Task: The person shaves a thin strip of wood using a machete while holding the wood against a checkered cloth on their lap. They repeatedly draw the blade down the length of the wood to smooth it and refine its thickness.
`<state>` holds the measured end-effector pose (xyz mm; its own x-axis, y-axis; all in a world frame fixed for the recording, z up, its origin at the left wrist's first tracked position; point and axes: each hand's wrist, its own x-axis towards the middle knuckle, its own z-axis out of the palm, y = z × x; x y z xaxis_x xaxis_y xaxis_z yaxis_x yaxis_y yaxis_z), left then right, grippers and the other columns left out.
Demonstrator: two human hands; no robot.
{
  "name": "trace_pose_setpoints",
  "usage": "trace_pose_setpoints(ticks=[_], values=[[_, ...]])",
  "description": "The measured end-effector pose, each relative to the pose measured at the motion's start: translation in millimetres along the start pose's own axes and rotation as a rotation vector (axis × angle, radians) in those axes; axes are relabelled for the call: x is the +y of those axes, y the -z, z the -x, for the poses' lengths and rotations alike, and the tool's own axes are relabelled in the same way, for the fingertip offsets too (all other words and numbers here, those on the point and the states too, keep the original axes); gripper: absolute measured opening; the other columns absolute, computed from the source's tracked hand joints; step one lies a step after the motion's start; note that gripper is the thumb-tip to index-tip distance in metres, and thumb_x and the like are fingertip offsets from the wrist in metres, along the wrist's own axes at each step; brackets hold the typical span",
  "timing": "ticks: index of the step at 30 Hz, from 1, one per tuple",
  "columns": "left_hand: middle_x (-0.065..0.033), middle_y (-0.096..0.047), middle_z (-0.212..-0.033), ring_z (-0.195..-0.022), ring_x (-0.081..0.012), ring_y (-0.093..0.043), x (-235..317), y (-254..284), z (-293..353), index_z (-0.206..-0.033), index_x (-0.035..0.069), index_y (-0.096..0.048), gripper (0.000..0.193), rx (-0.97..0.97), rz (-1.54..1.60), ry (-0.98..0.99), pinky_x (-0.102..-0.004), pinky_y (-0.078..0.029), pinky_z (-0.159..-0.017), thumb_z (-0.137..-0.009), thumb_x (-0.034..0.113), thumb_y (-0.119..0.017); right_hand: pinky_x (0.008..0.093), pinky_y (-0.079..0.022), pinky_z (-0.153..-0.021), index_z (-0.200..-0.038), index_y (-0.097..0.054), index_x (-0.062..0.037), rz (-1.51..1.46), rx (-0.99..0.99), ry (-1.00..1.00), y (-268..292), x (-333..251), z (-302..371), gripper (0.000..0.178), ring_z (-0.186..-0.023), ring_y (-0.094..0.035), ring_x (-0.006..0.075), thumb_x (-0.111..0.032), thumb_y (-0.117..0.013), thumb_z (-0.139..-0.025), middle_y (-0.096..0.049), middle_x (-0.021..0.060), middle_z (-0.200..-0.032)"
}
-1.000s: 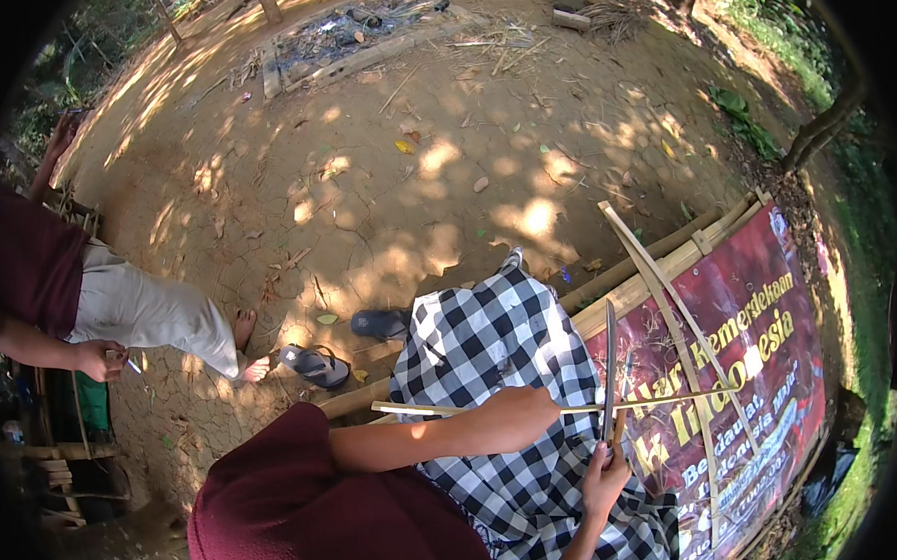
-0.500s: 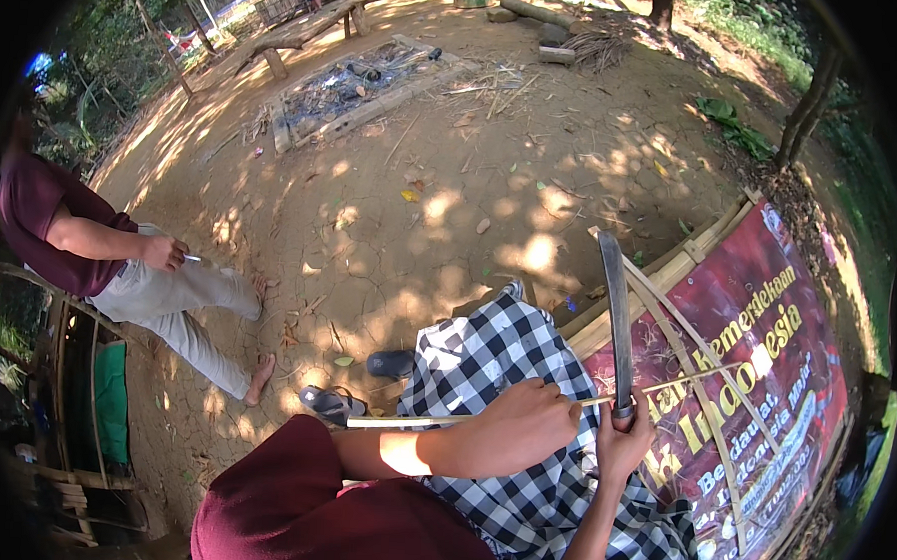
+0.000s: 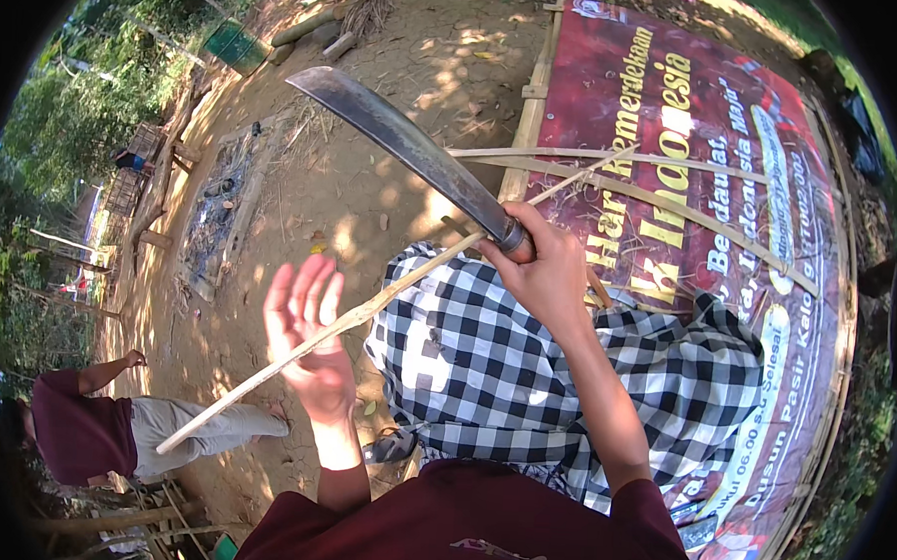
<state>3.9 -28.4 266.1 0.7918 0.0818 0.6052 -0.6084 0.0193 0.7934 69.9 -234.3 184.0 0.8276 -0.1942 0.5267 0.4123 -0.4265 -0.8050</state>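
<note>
My right hand grips a machete by its handle, the broad curved blade pointing to the upper left. A long pale strip of split bamboo slants from the lower left to the upper right. It passes beside the machete handle at my right fingers, which appear to steady it. My left hand has its fingers spread and palm up, slightly blurred, with the strip crossing at the palm without fingers wrapped round it. Black-and-white checked cloth covers my lap below both hands.
A red printed banner on a bamboo frame lies at the right, with thin bamboo strips across it. A person in a maroon shirt stands at the left. Beyond are a fire pit, a log bench and a green drum.
My view has turned to the right. The left hand has opened off the bamboo strip. The machete has tipped from upright to slanting left, and the strip now lies diagonally.
</note>
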Motion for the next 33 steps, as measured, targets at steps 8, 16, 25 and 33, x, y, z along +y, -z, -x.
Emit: trace_pose_setpoints(ticks=[8, 16, 25, 33], values=[[0.0015, -0.029, -0.047, -0.037, -0.0102, -0.017, 25.3, -25.1, -26.8, -0.055, 0.014, -0.031, 0.063, -0.043, 0.574, -0.139, -0.0255, -0.019, -0.042, -0.104, 0.051, -0.017, 0.0418, -0.045, -0.044, -0.118, -0.043, -0.0039, -0.063, -0.359, -0.211, 32.4, -30.3, 37.2, 0.062, -0.051, -0.062, 0.0308, -0.050, -0.068, -0.084, -0.061, 0.0058, -0.057], [0.0024, -0.028, -0.042, -0.032, -0.0061, -0.017, 23.8, -11.9, -28.4, -0.051, 0.012, -0.033, 0.068, -0.280, 0.577, -0.180, -0.0218, -0.018, -0.034, -0.102, 0.055, -0.022, 0.0391, -0.047, -0.047, -0.096, -0.056, -0.0031, -0.029, -0.403, -0.155, 63.8, -2.2, 58.0, 0.033, -0.052, -0.063, 0.0306, -0.035, -0.063, -0.091, -0.062, 0.0098, -0.056], [0.0021, -0.030, -0.042, -0.032, -0.0074, -0.019, 22.9, -21.7, -26.3, -0.053, 0.012, -0.033, 0.066, -0.348, 0.598, -0.167, -0.0224, -0.023, -0.035, -0.100, 0.058, -0.031, 0.0363, -0.041, -0.045, -0.095, -0.057, -0.0030, -0.095, -0.276, -0.386, 73.2, 32.5, 50.9, 0.029, -0.043, -0.056, 0.0277, -0.032, -0.060, -0.093, -0.054, 0.0110, -0.050], [0.0017, -0.030, -0.041, -0.033, -0.0069, -0.019, 23.3, -12.2, -22.2, -0.052, 0.012, -0.033, 0.067, -0.220, 0.601, -0.128, -0.0224, -0.022, -0.037, -0.099, 0.059, -0.031, 0.0393, -0.045, -0.047, -0.095, -0.056, -0.0006, 0.101, -0.313, -0.415, 62.5, 78.2, 44.4, 0.030, -0.049, -0.060, 0.0334, -0.030, -0.058, -0.094, -0.058, 0.0122, -0.052]])
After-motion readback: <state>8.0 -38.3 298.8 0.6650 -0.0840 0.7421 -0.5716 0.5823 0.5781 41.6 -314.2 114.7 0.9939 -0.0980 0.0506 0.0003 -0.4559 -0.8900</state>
